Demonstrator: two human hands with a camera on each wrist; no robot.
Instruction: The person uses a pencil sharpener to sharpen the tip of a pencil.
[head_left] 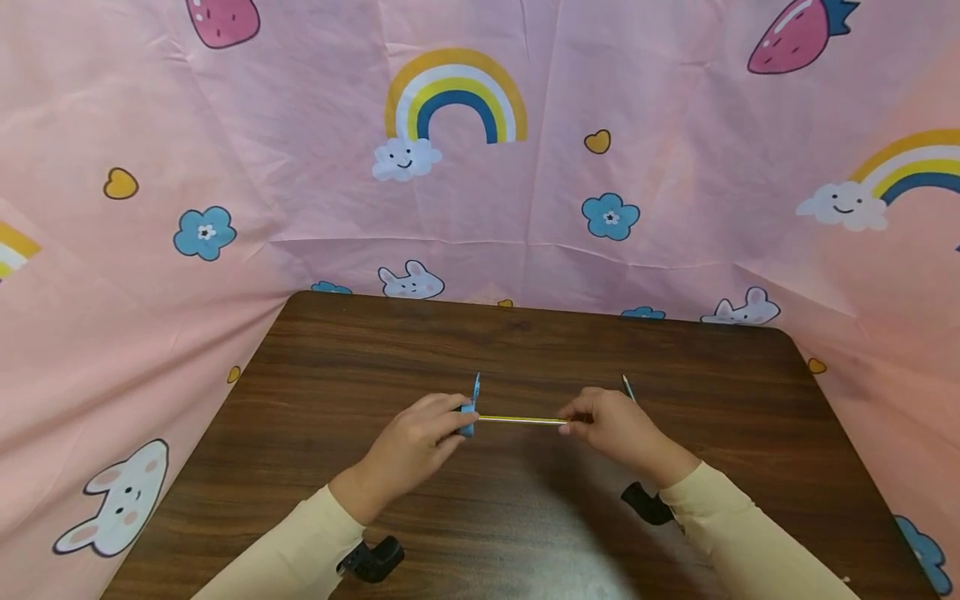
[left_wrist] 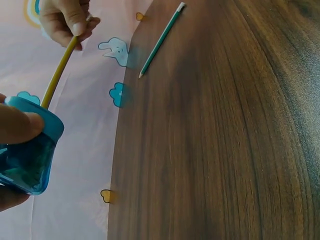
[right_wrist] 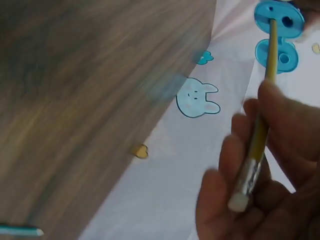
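Note:
My left hand (head_left: 414, 442) grips a blue pencil sharpener (left_wrist: 31, 155) with a see-through body, thumb on its side. Its lid (head_left: 476, 388) stands flipped up in the head view. A yellow pencil (head_left: 521, 420) runs level between my hands, its far end in a hole of the sharpener's top (right_wrist: 280, 19); the tip is hidden inside. Near the eraser end, my right hand (head_left: 618, 425) pinches the pencil between thumb and fingers. The white eraser (right_wrist: 239, 202) and silver ferrule show in the right wrist view.
A green pencil (left_wrist: 162, 40) with a white end lies on the dark wooden table (head_left: 360, 350), beyond my right hand. A pink printed cloth (head_left: 315, 125) hangs behind and beside the table. Black wrist mounts (head_left: 375, 560) hang below both forearms.

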